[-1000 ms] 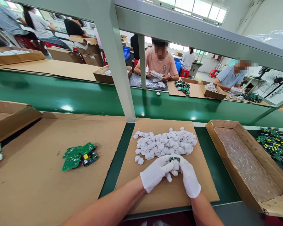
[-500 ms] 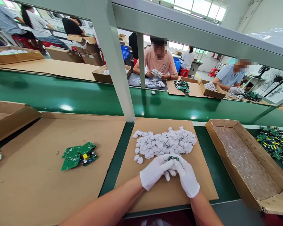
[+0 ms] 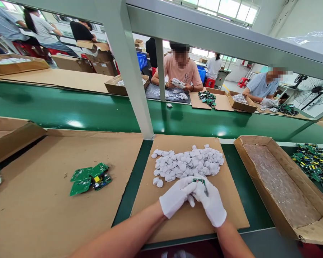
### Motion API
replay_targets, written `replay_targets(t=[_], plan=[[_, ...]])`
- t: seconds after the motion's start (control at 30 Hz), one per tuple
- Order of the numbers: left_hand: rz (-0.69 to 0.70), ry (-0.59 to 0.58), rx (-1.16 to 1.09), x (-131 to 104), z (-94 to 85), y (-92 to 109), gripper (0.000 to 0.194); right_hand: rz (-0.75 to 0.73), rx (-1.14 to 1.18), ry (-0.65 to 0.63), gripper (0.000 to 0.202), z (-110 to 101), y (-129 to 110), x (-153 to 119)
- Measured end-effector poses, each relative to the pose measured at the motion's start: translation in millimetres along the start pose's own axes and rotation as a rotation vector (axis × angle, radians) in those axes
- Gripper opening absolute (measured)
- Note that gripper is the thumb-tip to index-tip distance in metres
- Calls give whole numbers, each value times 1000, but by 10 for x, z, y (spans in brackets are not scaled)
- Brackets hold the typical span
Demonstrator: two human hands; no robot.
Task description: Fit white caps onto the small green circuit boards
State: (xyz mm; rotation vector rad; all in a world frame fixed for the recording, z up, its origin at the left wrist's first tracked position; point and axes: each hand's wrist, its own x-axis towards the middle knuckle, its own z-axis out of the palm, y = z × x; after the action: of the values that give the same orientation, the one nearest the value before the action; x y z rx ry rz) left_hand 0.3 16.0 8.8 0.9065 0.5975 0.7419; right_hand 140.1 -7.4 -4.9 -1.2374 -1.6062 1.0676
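White gloves cover both my hands, which meet over a brown cardboard sheet (image 3: 172,225). A small green circuit board (image 3: 199,180) is held between them, with only its top edge showing. My left hand (image 3: 179,195) closes on it from the left, and my right hand (image 3: 211,200) grips it from the right. The fingers overlap and hide most of the board. Just beyond the hands lies a heap of small white lumpy pieces (image 3: 188,161). Several green circuit boards (image 3: 90,177) rest on the larger cardboard sheet to the left.
To the right stands an open cardboard tray (image 3: 254,182), with piled circuit boards (image 3: 316,165) beyond it. A metal post (image 3: 136,82) rises ahead from the bench edge. Behind it runs a green conveyor belt (image 3: 102,111) carrying one small white piece (image 3: 169,105). Co-workers sit across the belt.
My right thumb and fingers have shifted slightly around the board, which shows at a slightly different angle. The white piece on the belt has moved a little left.
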Motion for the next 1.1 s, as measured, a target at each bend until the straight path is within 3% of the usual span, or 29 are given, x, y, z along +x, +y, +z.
replay_targets(t=[0.13, 0.3, 0.47, 0.57, 0.67, 0.77, 0.83, 0.9, 1.0, 1.1], plan=[[14, 9, 8, -17, -5, 4, 32, -2, -98, 29, 36, 7, 14, -7], [45, -42, -20, 2, -43, 7, 36, -38, 13, -45, 50, -52, 31, -8], [31, -73, 82, -20, -8, 66, 24, -18, 70, -43, 54, -83, 36, -44], [78, -63, 45, -90, 22, 161, 24, -27, 200, -12, 64, -99, 46, -76], [147, -14, 71, -81, -43, 378, 26, -20, 233, 43, 63, -87, 78, -93], [215, 175, 345, 164, -299, 712, 37, -63, 123, 57, 55, -24, 140, -99], [192, 393, 661, 454, -579, 936, 41, -117, 32, 48, 51, 39, 193, -108], [165, 512, 754, 774, -899, 1104, 49, -184, -41, 53, 48, 101, 249, -119], [132, 682, 878, 1161, -1333, 1213, 58, -239, -129, 69, 46, 164, 334, -129], [86, 783, 1012, 1347, -1618, 1215, 40, -259, -215, 87, 45, 184, 405, -122]])
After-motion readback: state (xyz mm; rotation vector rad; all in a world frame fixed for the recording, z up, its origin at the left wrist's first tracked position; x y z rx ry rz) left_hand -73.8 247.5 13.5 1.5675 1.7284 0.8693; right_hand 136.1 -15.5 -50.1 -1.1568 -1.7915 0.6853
